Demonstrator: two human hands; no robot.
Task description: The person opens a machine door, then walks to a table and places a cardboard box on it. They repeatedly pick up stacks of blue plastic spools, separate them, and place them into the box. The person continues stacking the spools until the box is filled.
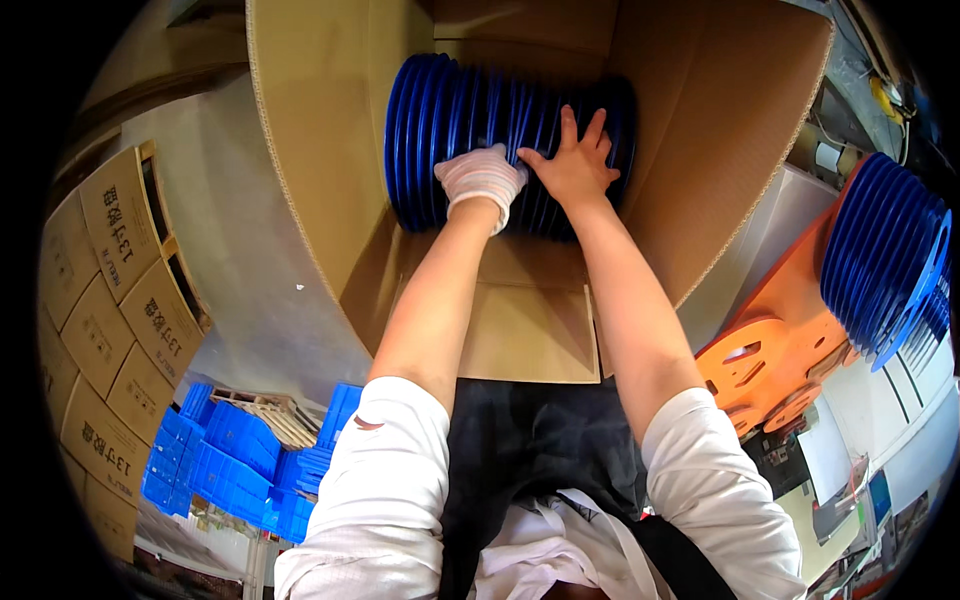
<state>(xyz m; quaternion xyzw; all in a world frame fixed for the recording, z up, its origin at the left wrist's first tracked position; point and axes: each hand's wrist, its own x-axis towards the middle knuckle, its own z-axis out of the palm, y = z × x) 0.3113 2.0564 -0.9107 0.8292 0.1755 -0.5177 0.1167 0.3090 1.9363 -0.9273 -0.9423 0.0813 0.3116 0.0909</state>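
A row of shiny blue plastic reels (428,130) lies on its side inside an open cardboard box (690,110), the discs standing edge-up side by side. My left hand (482,178), in a white striped glove, is closed against the front of the row near its middle, its fingertips partly hidden among the discs. To its right, my bare right hand (578,168) rests on the reels with its fingers spread, thumb toward the left hand. Both forearms reach in over the box's near flap (530,335).
Stacked cartons (105,300) stand at the left. Blue plastic bins (235,445) and a wooden pallet (270,415) are at the lower left. On the right, more blue reels (885,260) sit by an orange machine part (775,330), beside a cluttered pale bench (880,420).
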